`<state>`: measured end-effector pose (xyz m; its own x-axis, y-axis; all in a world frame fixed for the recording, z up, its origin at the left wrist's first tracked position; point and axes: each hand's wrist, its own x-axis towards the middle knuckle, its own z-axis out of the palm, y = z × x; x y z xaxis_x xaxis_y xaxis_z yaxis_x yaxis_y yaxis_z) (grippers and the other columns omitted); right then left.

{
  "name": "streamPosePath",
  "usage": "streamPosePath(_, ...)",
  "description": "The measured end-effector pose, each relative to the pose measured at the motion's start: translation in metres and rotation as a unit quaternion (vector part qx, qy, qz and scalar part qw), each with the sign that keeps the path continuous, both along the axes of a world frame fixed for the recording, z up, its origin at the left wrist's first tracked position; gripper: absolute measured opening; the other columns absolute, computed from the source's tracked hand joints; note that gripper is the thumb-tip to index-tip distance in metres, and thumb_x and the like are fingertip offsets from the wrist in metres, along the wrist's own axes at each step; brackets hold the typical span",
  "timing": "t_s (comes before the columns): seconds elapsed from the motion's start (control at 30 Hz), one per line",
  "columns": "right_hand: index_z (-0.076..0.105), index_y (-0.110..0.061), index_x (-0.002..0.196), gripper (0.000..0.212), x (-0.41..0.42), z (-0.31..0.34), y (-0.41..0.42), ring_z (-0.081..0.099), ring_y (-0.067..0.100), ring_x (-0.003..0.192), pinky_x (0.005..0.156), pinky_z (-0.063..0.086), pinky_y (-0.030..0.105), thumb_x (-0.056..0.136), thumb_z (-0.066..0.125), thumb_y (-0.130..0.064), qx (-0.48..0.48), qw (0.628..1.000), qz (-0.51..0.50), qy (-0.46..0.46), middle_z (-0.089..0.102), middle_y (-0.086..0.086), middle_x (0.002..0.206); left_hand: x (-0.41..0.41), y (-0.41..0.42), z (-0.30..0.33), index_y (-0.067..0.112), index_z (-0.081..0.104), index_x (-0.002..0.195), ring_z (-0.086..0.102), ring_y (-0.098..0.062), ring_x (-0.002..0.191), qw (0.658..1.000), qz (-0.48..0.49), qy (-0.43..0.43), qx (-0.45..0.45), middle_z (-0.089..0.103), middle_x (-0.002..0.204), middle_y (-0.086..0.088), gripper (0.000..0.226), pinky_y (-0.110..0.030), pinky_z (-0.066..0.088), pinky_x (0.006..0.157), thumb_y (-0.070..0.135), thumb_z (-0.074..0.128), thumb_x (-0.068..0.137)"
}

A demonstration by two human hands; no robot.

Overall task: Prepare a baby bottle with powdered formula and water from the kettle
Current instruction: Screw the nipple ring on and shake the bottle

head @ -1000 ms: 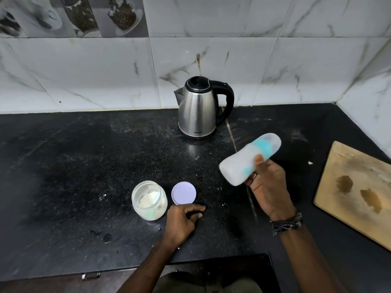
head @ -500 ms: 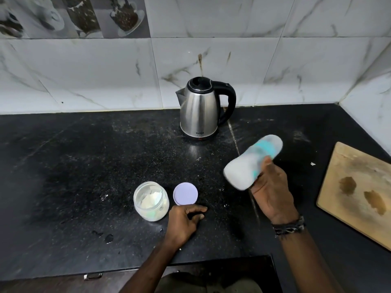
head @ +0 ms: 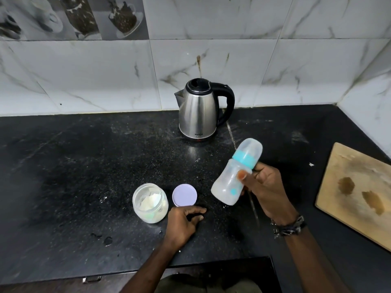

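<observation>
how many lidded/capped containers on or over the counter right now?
2. The kettle stands at the back of the counter with its lid down; the capped baby bottle is held tilted in the right hand. The powder jar is open, its lid beside it.

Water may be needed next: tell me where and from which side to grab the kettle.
Grip the kettle by its black loop handle, coming from the right: the handle juts rightward, the spout points left, and the kettle stands upright.
</observation>
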<state>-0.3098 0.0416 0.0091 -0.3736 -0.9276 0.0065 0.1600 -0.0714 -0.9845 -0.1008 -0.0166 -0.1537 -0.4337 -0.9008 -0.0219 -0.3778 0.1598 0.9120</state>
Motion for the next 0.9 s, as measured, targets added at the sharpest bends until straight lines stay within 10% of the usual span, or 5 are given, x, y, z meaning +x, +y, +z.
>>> streamPosePath(0.27, 0.074, -0.007, 0.101, 0.062, 0.0078, -0.0012, 0.0000, 0.074, 0.017, 0.077, 0.061, 0.059, 0.026, 0.059, 0.090, -0.051, 0.011, 1.000, 0.009, 0.002, 0.078, 0.007, 0.089, -0.0003, 0.0003, -0.0002, 0.022, 0.085, 0.096, 0.073, 0.009, 0.094, 1.000, 0.001, -0.002, -0.002, 0.080, 0.096, 0.019, 0.028, -0.010, 0.053, 0.090, -0.002, 0.082, 0.080)
streamPosePath(0.4, 0.079, -0.016, 0.098, 0.058, 0.0063, -0.0013, -0.0006, 0.073, 0.017, 0.096, 0.082, 0.061, 0.036, 0.059, 0.087, -0.058, -0.053, 0.980, -0.019, -0.192, 0.077, 0.004, 0.103, -0.0007, -0.0004, -0.0011, 0.023, 0.085, 0.096, 0.073, 0.008, 0.094, 1.000, 0.001, -0.005, -0.005, 0.080, 0.097, 0.018, 0.028, -0.011, 0.054, 0.090, -0.001, 0.082, 0.080)
streamPosePath(0.57, 0.075, -0.014, 0.097, 0.052, 0.0029, 0.0000, 0.0022, 0.075, 0.019, 0.082, 0.064, 0.060, 0.028, 0.063, 0.089, -0.050, 0.002, 1.000, 0.010, 0.011, 0.078, 0.009, 0.094, -0.0002, -0.0006, -0.0022, 0.023, 0.085, 0.096, 0.072, 0.010, 0.094, 1.000, -0.002, -0.005, -0.004, 0.080, 0.097, 0.017, 0.029, -0.008, 0.052, 0.089, -0.001, 0.082, 0.080)
streamPosePath(0.67, 0.077, -0.013, 0.100, 0.060, 0.0020, 0.0035, 0.0026, 0.074, 0.019, 0.095, 0.080, 0.062, 0.037, 0.059, 0.087, -0.057, -0.050, 0.984, -0.019, -0.170, 0.077, 0.006, 0.103, -0.0010, -0.0011, -0.0018, 0.023, 0.085, 0.096, 0.072, 0.009, 0.094, 1.000, 0.000, -0.006, -0.009, 0.081, 0.097, 0.017, 0.029, -0.008, 0.052, 0.089, -0.001, 0.082, 0.080)
streamPosePath(0.9, 0.078, -0.012, 0.097, 0.061, 0.0047, 0.0040, 0.0030, 0.075, 0.018, 0.089, 0.074, 0.062, 0.034, 0.056, 0.090, -0.056, -0.020, 0.995, 0.001, -0.102, 0.078, 0.006, 0.098, -0.0008, -0.0018, -0.0038, 0.028, 0.084, 0.095, 0.074, 0.007, 0.094, 1.000, -0.003, -0.009, -0.014, 0.079, 0.097, 0.023, 0.030, -0.016, 0.056, 0.090, 0.002, 0.083, 0.079)
